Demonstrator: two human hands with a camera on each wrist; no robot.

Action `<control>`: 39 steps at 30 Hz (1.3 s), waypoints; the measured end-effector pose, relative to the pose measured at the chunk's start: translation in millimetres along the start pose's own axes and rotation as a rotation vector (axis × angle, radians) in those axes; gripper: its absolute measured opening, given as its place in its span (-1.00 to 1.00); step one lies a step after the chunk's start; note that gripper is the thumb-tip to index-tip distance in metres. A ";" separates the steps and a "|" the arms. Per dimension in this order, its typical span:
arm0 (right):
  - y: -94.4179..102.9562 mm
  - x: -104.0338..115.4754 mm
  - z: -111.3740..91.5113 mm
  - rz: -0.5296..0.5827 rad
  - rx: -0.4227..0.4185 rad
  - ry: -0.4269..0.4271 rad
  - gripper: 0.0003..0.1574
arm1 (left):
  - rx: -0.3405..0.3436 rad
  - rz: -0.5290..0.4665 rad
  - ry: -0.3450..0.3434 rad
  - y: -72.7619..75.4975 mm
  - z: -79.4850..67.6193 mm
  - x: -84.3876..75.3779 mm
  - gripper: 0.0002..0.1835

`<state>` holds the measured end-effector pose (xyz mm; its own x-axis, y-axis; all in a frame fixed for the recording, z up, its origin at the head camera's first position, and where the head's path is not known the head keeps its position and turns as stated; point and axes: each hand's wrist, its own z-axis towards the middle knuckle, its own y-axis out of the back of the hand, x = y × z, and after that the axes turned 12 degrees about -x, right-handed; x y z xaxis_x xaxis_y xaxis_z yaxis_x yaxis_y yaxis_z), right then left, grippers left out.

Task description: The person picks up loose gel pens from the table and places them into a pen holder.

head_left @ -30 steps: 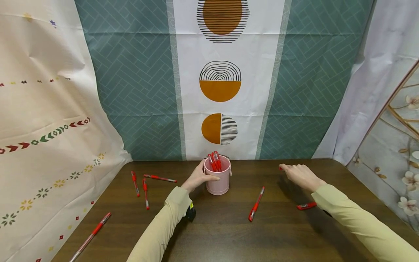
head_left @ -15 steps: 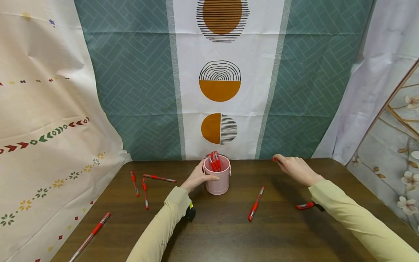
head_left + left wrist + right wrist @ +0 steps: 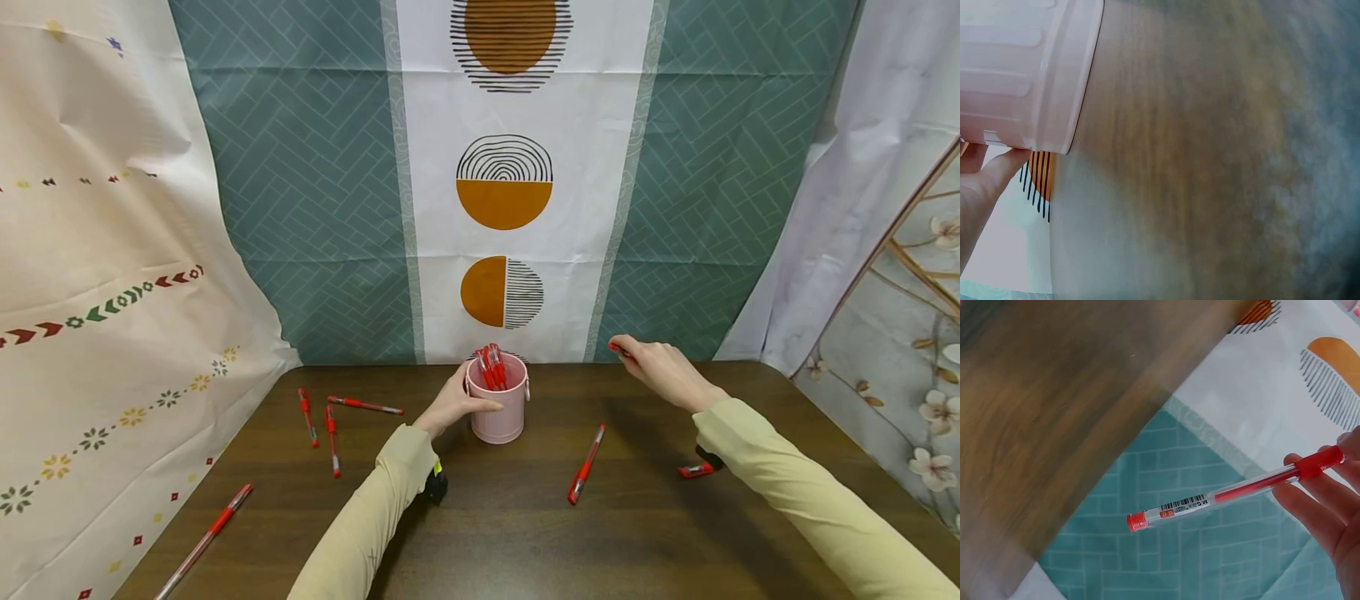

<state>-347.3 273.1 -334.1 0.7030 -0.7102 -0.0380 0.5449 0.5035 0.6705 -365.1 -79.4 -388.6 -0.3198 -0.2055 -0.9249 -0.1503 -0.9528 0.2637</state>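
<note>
So the table (image 3: 517, 533) is dark brown wood grain, pushed right up against a teal and white curtain (image 3: 322, 183) with orange circles and black lines printed down the middle. A cream cloth (image 3: 142, 233) with little stitched-looking motifs hangs on the left, and a pale floral one (image 3: 911, 400) slopes down on the right. The pink bucket (image 3: 498, 423) stands upright near the back edge, with a few red pens (image 3: 492, 367) leaning inside. The left hand (image 3: 456, 406) is wrapped around its side, while the right hand (image 3: 663, 371), well apart from it, pinches the held pen (image 3: 1179, 503) above the table. Four loose pens (image 3: 367, 406) lie on the left, one pen (image 3: 587, 464) sits between the hands, and another (image 3: 696, 471) is partly hidden by the right sleeve (image 3: 810, 492). From the head you mostly just get the held pen's red tip, but the right wrist cam shows its clear barrel, barcode label and red end. The left wrist cam catches the bucket's ribbed wall and bottom rim, though the wood there is pretty blurry.
</note>
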 end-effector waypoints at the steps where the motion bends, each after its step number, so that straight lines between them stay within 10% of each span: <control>1: -0.5 1.0 2.1 0.012 -0.010 0.001 -0.63 | 0.001 0.000 0.002 0.2 0.2 -0.2 -0.12; 12: -4.2 15.3 23.5 0.146 -0.079 -0.071 -0.63 | 0.009 0.009 0.011 0.2 0.7 0.3 -0.12; 21: -2.2 30.8 39.5 0.409 -0.107 -0.350 -0.62 | -0.002 0.010 0.009 0.1 0.6 1.2 -0.11; 29: -9.5 30.6 44.6 0.637 -0.185 -0.579 -0.65 | -0.031 0.004 0.006 -4.6 16.7 33.9 -0.07; 39: -14.0 33.3 53.3 0.929 -0.262 -0.726 -0.67 | -0.038 -0.020 -0.001 -4.0 16.5 33.7 -0.08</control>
<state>-355.8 216.1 -305.3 0.5008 -0.0928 0.8606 0.1032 0.9935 0.0471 -390.7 -78.9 -416.2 -0.3180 -0.1862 -0.9296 -0.1212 -0.9645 0.2346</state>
